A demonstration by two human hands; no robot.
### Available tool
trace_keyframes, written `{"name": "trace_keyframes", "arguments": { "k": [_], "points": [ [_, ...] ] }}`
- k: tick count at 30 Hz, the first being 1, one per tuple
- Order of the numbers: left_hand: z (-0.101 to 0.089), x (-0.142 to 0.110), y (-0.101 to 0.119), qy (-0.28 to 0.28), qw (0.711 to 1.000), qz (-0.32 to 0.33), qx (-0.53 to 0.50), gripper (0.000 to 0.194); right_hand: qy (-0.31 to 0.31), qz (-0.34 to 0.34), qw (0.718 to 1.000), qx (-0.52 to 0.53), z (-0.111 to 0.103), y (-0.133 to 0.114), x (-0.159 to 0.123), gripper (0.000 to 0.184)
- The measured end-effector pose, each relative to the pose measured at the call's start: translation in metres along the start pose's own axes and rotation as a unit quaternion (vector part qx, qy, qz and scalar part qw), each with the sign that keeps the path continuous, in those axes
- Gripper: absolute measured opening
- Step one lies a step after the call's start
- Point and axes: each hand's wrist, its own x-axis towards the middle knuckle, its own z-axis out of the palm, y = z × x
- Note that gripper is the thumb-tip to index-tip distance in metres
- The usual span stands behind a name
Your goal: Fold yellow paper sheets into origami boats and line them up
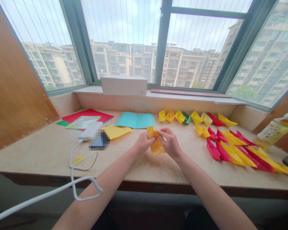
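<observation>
Between my hands, above the table's front half, is a folded piece of yellow paper (156, 149). My left hand (145, 142) grips its left side, thumb pressed on the paper. My right hand (169, 142) pinches its upper right edge with thumb and fingers. Part of the paper is hidden behind the fingers. Beyond my hands lies a light blue sheet (135, 120) with a crease down its middle. A yellow sheet (117, 131) lies to the left of it.
Folded paper boats, among them a green boat (186, 118) and a red boat (213, 149), stand in rows at right. A drink bottle (276, 129) is beside them. At left are a white power bank (91, 131), a white cable (73, 172) and red paper (91, 113). A white box (124, 86) stands on the sill.
</observation>
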Motion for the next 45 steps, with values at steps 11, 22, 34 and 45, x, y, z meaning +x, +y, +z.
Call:
{"name": "trace_keyframes", "arguments": {
  "k": [11, 22, 34, 45],
  "points": [
    [-0.001, 0.0, 0.008, -0.002, 0.996, -0.005, -0.085, 0.034, -0.003, -0.021, 1.0, 0.009, -0.002, -0.006, 0.003, 0.043],
    [0.004, -0.008, 0.017, -0.097, 0.978, -0.064, -0.174, 0.051, 0.021, 0.08, 0.996, 0.024, -0.012, -0.009, 0.008, 0.043],
    [0.002, -0.005, 0.015, -0.04, 0.986, -0.071, -0.145, 0.047, 0.011, 0.107, 0.993, 0.049, -0.011, -0.006, 0.008, 0.039],
    [0.002, -0.005, 0.013, -0.02, 0.992, -0.075, -0.104, 0.044, 0.015, 0.137, 0.988, 0.076, -0.01, -0.003, 0.008, 0.039]
  ]
}}
